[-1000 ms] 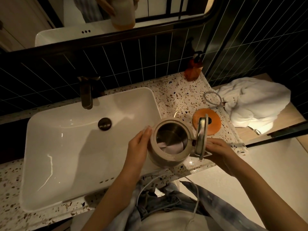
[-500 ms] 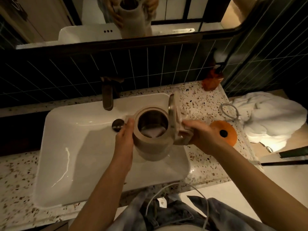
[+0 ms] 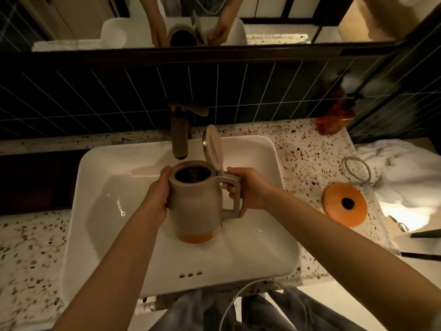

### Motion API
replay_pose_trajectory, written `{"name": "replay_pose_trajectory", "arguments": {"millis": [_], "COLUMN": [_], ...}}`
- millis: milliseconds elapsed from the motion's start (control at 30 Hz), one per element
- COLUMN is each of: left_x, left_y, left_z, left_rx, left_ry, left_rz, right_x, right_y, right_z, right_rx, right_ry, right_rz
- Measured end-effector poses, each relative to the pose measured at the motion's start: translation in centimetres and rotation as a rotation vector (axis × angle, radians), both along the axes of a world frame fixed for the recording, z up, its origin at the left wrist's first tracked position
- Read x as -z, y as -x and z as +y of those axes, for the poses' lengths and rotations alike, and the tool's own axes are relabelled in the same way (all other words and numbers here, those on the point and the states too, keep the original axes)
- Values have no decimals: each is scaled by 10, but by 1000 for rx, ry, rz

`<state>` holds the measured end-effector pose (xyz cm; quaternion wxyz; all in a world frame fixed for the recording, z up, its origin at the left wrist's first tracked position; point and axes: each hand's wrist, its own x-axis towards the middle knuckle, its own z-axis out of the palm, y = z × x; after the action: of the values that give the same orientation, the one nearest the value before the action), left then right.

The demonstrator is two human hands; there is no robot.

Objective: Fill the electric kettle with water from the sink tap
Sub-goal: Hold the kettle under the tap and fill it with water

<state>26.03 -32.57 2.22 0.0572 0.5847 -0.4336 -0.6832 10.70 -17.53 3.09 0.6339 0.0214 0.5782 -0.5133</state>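
Note:
A beige electric kettle point(image 3: 196, 204) with an orange bottom band is held upright over the white sink point(image 3: 100, 177). Its lid point(image 3: 213, 146) is flipped up and its mouth sits just below the spout of the dark tap point(image 3: 180, 137). My right hand point(image 3: 248, 188) grips the kettle's handle. My left hand point(image 3: 158, 192) presses against the kettle's left side. No water is seen running from the tap.
The orange kettle base point(image 3: 343, 204) lies on the speckled counter point(image 3: 307, 161) to the right, with a coiled cord point(image 3: 356, 169) behind it. A white towel point(image 3: 405, 173) sits at the far right. An orange pump bottle point(image 3: 335, 119) stands against the dark tiled wall.
Both hands carried the kettle from the counter's right side leftward over the sink and up under the tap spout. The camera view shifted left with it.

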Motion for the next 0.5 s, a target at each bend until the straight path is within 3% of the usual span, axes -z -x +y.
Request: {"name": "replay_pose_trajectory", "arguments": {"millis": [200, 500], "left_x": [3, 13], "left_y": [10, 17], "left_z": [-44, -47], "left_rx": [-5, -125], "left_ry": [-38, 12], "left_rz": [120, 200], "right_x": [12, 25], "right_y": [-1, -1], "right_z": [-45, -56], "right_rx": [63, 177], "right_ry": [-35, -91], "right_rz": [55, 297]}}
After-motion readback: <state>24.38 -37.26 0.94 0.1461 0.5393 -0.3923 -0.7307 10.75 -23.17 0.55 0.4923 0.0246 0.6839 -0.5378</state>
